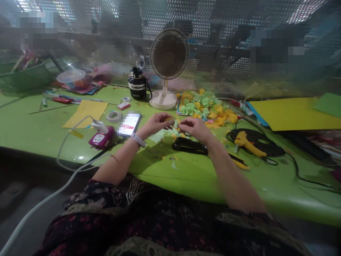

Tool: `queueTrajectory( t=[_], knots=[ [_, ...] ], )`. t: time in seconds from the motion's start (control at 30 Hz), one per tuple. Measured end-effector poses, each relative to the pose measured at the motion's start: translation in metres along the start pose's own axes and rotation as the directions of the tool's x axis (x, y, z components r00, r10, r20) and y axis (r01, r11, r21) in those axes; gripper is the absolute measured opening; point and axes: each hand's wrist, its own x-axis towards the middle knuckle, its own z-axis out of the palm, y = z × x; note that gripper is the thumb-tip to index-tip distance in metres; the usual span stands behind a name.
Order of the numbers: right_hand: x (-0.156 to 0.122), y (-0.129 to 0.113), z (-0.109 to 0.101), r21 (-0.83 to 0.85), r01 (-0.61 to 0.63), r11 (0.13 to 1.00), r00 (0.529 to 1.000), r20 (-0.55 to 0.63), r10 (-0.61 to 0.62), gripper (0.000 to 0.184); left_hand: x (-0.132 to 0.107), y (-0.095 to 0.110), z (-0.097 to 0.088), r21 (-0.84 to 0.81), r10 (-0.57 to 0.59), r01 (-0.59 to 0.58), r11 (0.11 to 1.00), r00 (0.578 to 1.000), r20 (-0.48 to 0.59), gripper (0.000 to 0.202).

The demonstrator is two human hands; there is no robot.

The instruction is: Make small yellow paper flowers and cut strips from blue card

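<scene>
Glossy green table (191,177), perforated screen (128,32), light (306,12) showing through, dim floor (26,199), perhaps concrete

The person's 2 arms are slanting inward from the near side, the left forearm (121,158) angling toward the far right and the right forearm (231,174) toward the far left. The left hand (159,122) and right hand (195,128) are facing each other, close together, backs showing. Thumbs and fingers are curling into 2 pinching grips.
</scene>
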Motion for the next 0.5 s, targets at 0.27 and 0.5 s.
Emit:
queueTrajectory(
  t=[0.27, 0.5],
  knots=[
    [-0.0029, -0.0066, 0.0016, 0.022, -0.032, 0.999, 0.999, 0.045, 0.031, 0.014, 0.0001, -0.0009, 0.0005, 0.029, 0.013, -0.014, 0.999, 0.999, 0.031, 0.034],
    [-0.0017, -0.0018, 0.0014, -0.012, -0.024, 1.0, 0.998, 0.064, 0.025, 0.011, -0.0005, -0.0003, 0.0031, 0.001, 0.008, -0.008, 1.0, 0.998, 0.058, 0.033]
  ],
)
